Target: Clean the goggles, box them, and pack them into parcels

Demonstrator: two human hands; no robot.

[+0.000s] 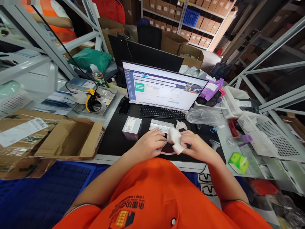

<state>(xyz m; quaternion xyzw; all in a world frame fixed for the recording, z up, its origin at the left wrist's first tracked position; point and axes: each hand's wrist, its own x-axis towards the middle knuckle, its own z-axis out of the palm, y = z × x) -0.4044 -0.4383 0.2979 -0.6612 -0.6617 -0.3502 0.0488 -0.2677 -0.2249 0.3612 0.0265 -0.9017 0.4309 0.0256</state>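
My left hand [149, 143] and my right hand [195, 147] meet over the black desk mat [114, 140] in front of the keyboard [162, 112]. Between them is a crumpled white piece of paper or wrapping [174, 139], gripped by the fingers of both hands. Under the hands lies a dark round object with a pale rim [168, 150], mostly hidden. A flat silver-grey box [160, 126] lies just beyond my left hand, and a small white and grey box [132, 128] stands to its left.
A lit monitor [164, 87] stands behind the keyboard, a phone [124, 105] to its left. An open cardboard box [71, 138] sits at the left, white baskets [267, 136] and a clear bag [205, 117] at the right. Another person in orange [54, 19] is at the far left.
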